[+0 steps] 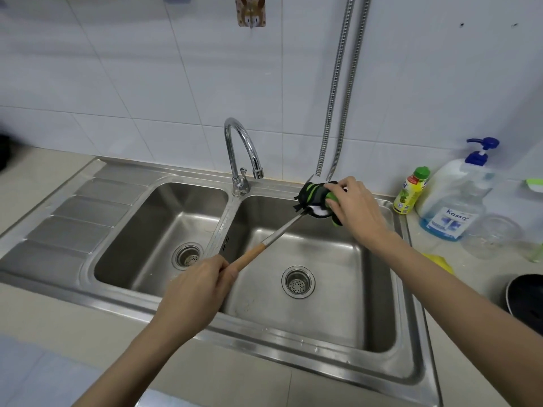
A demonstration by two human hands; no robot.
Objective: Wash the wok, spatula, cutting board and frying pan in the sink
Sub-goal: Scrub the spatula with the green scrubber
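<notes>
Two hands share the spatula (266, 240), which slants across the right basin of the sink (382, 374), from the wooden handle at centre frame up to the blade at upper right of centre. The blade is hidden: a green and black cloth (318, 199) with white foam is wrapped round it. The left hand (197, 292) closes its grip fully round the handle end, fingers curled over, probably to steady the tool while the other end is scrubbed. The right hand (354, 210) pinches the cloth round the blade, fingers on top and thumb below as far as I can tell, so its grip is shut on cloth and blade together. Holding the work over the basin likely keeps suds and drips inside. Both forearms reach in from the lower edge, the right one longer and stretched across toward the back rim.

The tap (242, 154) stands at the divider, and no water shows from it. On the counter at right stand a soap bottle (454, 198) and a small green-capped bottle (411, 190). A dark pan (526, 298) sits at the right edge, seemingly waiting. Wok and cutting board are not in view.
</notes>
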